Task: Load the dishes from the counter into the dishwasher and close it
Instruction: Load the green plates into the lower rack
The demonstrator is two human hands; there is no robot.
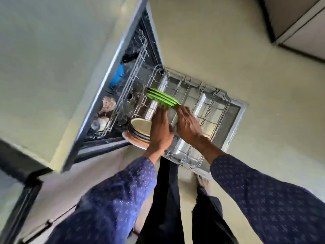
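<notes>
We hold green plates (162,98) between both flat hands, left hand (161,128), right hand (188,125), fingers straight, over lower rack (219,110).

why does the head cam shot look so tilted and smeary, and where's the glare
Head view: wide-angle lens bends the dishwasher frame and sleeves; the scene sits rotated; motion blur softens both hands, left hand and right hand, and the green plates; glare shows on the open door's steel under the lower rack.
</notes>
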